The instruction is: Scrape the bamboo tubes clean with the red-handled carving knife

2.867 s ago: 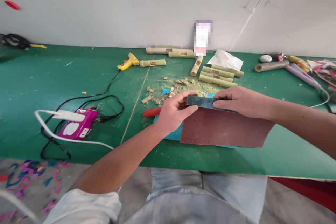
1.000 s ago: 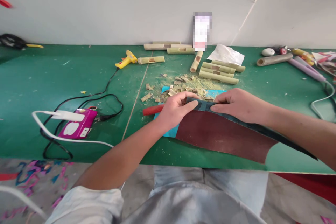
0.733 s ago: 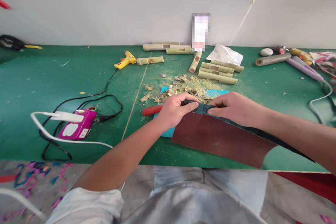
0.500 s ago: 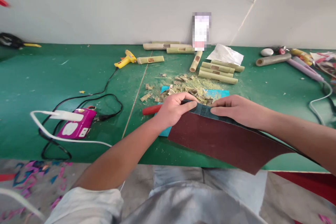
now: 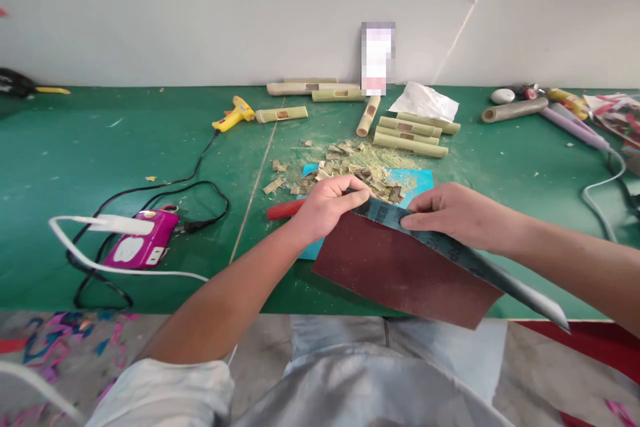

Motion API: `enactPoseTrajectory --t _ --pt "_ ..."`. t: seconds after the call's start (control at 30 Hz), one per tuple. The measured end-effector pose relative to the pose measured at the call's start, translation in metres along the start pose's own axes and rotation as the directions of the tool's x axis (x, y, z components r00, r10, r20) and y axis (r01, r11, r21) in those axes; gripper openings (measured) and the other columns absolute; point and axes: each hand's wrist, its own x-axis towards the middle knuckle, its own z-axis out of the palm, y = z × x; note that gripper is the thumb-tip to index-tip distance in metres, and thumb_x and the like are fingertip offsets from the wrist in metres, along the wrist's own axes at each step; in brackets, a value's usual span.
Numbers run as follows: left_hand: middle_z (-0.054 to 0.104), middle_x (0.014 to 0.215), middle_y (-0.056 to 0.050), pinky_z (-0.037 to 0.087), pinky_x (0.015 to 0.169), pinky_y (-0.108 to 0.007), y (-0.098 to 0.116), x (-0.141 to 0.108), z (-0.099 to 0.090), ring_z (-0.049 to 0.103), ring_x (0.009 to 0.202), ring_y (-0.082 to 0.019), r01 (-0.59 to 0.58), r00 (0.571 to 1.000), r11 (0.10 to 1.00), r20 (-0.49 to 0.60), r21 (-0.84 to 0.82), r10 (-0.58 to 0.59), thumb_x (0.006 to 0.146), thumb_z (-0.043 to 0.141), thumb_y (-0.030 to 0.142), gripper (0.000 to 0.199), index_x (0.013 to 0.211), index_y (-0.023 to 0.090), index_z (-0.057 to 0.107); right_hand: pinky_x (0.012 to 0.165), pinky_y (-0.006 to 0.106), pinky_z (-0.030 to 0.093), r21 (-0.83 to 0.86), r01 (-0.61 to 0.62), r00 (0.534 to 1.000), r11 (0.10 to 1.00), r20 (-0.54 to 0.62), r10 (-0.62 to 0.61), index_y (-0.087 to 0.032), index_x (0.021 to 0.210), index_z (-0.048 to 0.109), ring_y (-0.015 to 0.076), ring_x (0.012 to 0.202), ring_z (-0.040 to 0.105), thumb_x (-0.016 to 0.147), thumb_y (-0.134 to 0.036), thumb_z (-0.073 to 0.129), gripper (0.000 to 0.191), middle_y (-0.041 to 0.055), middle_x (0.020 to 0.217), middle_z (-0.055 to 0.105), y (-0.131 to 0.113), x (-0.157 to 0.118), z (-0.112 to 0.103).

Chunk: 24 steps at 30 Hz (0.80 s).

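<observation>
A sheet of dark red sandpaper (image 5: 400,267) hangs between my hands at the table's near edge, its upper edge folded over so the printed grey-blue backing shows. My left hand (image 5: 333,207) pinches the fold at its left end. Farther right along the same fold, my right hand (image 5: 445,213) grips with thumb and fingers. Beyond the hands lie bamboo chips and dust (image 5: 350,167), partly on a blue sheet (image 5: 413,180). A red handle (image 5: 284,209) sticks out left of my left hand; its other end is hidden.
Several notched bamboo tubes (image 5: 410,145) lie behind the chips, near crumpled white paper (image 5: 425,103) and a propped phone (image 5: 379,60). At left are a yellow glue gun (image 5: 234,115) and a magenta power strip (image 5: 143,240) with cords. A purple corded tool (image 5: 575,127) lies right.
The folded strip of sandpaper has turned so more grey backing shows, and its right end now curls out below my right wrist. My right hand has shifted only slightly.
</observation>
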Motion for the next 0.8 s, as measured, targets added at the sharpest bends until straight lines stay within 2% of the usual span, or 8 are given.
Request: enactPoseTrajectory --t 0.2,0.33,0.4,0.47,0.57,0.67,0.8 --pt "0.063 0.077 0.000 0.042 0.070 -0.025 0.003 0.003 -0.008 0.054 0.071 -0.011 -0.037 0.999 0.997 0.005 0.063 0.037 0.083 0.065 0.039 0.024 0.080 0.015 0.068 0.054 0.028 0.039 0.002 -0.088 0.991 0.996 -0.102 0.088 -0.022 0.070 0.068 0.0134 0.059 0.054 0.073 -0.055 0.064 0.032 -0.0013 0.066 0.062 0.001 0.005 0.002" --pt "0.064 0.079 -0.001 0.043 0.070 -0.025 0.005 0.003 -0.011 0.056 0.073 -0.012 -0.040 0.999 0.997 0.016 0.071 0.039 0.083 0.065 0.038 0.024 0.082 0.015 0.068 0.055 0.028 0.039 0.068 -0.076 0.994 0.995 -0.073 0.081 -0.022 0.071 0.067 0.0129 0.059 0.053 0.075 -0.055 0.062 0.033 -0.0011 0.066 0.062 0.001 0.001 0.003" --pt "0.064 0.079 -0.001 0.043 0.069 -0.025 0.007 0.002 -0.011 0.056 0.072 -0.012 -0.030 0.998 0.994 0.060 0.102 0.024 0.084 0.064 0.037 0.023 0.083 0.015 0.068 0.054 0.028 0.038 0.040 -0.061 0.994 0.997 -0.083 0.064 -0.022 0.068 0.065 0.0123 0.057 0.051 0.075 -0.054 0.062 0.033 -0.0013 0.064 0.060 0.001 -0.001 0.004" --pt "0.064 0.077 -0.001 0.042 0.067 -0.024 0.010 0.001 -0.010 0.056 0.070 -0.012 -0.052 0.993 0.976 0.113 0.209 0.029 0.085 0.061 0.034 0.020 0.081 0.015 0.068 0.053 0.028 0.035 -0.019 -0.047 0.994 0.999 -0.100 0.045 -0.021 0.064 0.063 0.0113 0.056 0.047 0.074 -0.053 0.062 0.033 -0.0019 0.062 0.057 0.002 -0.002 0.005" --pt "0.065 0.075 -0.001 0.041 0.068 -0.024 0.021 -0.002 -0.005 0.057 0.070 -0.012 -0.196 0.968 0.890 0.228 0.412 0.108 0.086 0.062 0.031 0.019 0.077 0.015 0.068 0.051 0.026 0.032 -0.069 -0.004 0.998 0.998 -0.069 -0.001 -0.021 0.062 0.060 0.0098 0.055 0.042 0.074 -0.050 0.061 0.032 -0.0032 0.059 0.051 0.002 0.000 0.008" --pt "0.067 0.080 -0.001 0.041 0.072 -0.024 0.032 -0.003 0.001 0.059 0.076 -0.013 -0.309 0.913 0.832 0.390 0.461 0.123 0.088 0.062 0.031 0.018 0.082 0.016 0.071 0.049 0.026 0.029 -0.102 0.057 0.998 0.993 -0.026 -0.059 -0.020 0.060 0.059 0.0086 0.053 0.036 0.076 -0.046 0.059 0.030 -0.0044 0.056 0.043 -0.001 0.001 0.012" --pt "0.062 0.075 0.000 0.039 0.064 -0.023 0.036 0.000 -0.001 0.054 0.069 -0.011 -0.234 0.878 0.875 0.479 0.423 0.003 0.089 0.060 0.032 0.021 0.079 0.016 0.069 0.048 0.026 0.026 -0.091 0.052 0.999 0.994 0.000 -0.052 -0.020 0.062 0.060 0.0083 0.053 0.033 0.076 -0.045 0.059 0.028 -0.0050 0.055 0.039 -0.003 0.000 0.016"
